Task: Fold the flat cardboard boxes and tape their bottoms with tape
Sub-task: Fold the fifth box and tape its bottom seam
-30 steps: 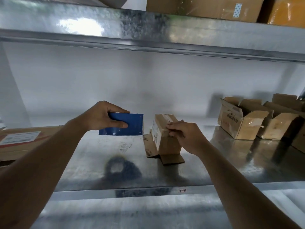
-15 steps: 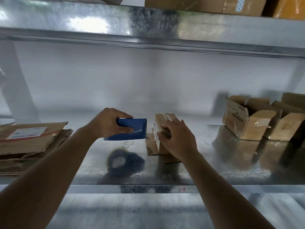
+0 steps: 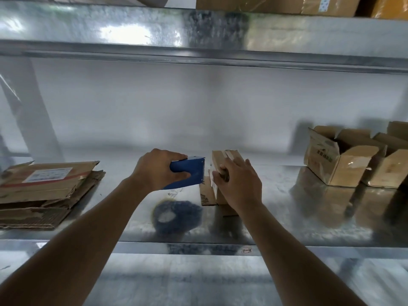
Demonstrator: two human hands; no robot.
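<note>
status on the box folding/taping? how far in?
Done: at least two folded boxes stand at the right of the shelf. In hand: the left hand grips the blue tape dispenser beside a small box; the right hand presses on it, tape strip already on top. Left: a stack of flat cardboard waits at the left.

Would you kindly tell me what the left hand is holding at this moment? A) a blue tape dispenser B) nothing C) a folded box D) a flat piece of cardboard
A: the left hand grips the blue tape dispenser just left of the small cardboard box, which the right hand steadies.
</note>
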